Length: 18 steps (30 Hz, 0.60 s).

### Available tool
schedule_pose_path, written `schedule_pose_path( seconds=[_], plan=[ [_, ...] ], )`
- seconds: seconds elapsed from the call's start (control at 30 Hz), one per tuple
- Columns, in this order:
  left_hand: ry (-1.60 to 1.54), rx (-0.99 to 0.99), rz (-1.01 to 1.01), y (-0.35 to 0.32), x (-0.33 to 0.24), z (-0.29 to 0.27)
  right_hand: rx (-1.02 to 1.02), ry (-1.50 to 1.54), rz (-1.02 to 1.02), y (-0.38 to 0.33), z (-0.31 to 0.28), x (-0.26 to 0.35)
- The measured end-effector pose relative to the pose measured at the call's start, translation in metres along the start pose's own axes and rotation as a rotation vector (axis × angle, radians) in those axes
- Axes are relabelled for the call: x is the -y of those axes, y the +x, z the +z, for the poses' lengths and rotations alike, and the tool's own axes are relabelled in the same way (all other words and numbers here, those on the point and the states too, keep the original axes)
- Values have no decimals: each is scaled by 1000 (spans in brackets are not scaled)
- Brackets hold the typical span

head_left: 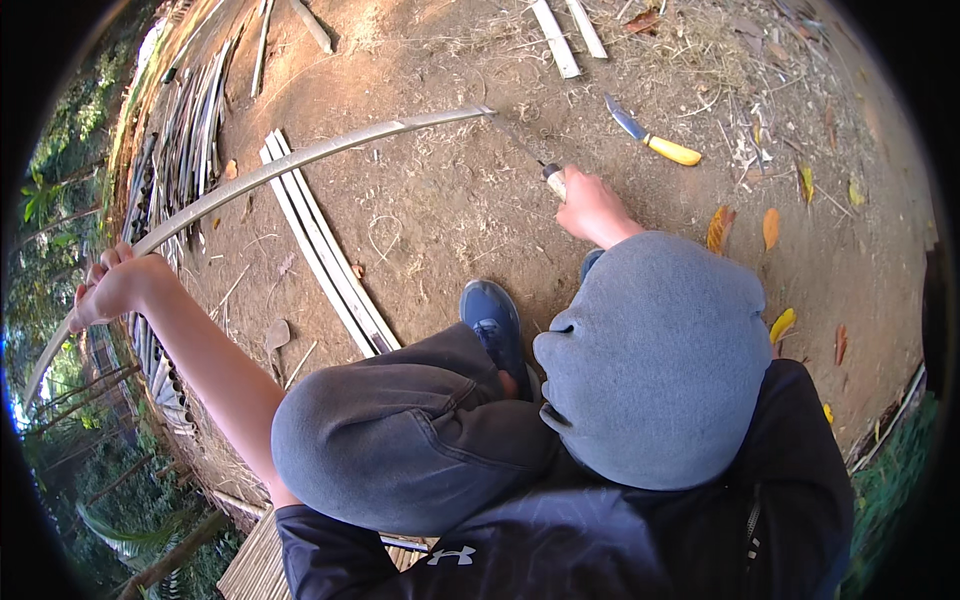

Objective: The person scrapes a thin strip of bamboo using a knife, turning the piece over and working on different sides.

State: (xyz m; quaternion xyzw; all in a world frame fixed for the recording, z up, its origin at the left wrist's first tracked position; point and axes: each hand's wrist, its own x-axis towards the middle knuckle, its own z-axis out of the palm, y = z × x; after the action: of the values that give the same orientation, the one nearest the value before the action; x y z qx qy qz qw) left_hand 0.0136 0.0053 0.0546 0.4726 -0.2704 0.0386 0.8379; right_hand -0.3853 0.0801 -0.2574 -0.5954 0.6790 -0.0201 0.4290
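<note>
Pale strip (pixel 300 157), knife (pixel 552 177) at tip.
Left fingers (pixel 108 260) clamp strip, right fingers (pixel 572 190) knife; I'd keep the blade (pixel 518 139) shallow.

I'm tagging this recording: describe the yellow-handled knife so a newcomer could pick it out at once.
On the brown ground, look beyond the right hand and to its right. The knife lies there, blade toward the upper left of the picture. Its bright yellow handle, with no hand on it, sets it apart from the tool in the right hand.
</note>
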Motion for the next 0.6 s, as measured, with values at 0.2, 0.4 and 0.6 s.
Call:
schedule_pose_path(
  seconds=[0.2,0.4,0.6],
  plan=[
    [1,-1,6,-5,-2,1,5,0,-22,16,1,-5],
    [-41,5,-21,-5,-3,0,-8,-32,-44,15,-3,-2],
    [-79,-24,-51,2,1,-9,1,-8,-76,13,2,6]
  ],
)
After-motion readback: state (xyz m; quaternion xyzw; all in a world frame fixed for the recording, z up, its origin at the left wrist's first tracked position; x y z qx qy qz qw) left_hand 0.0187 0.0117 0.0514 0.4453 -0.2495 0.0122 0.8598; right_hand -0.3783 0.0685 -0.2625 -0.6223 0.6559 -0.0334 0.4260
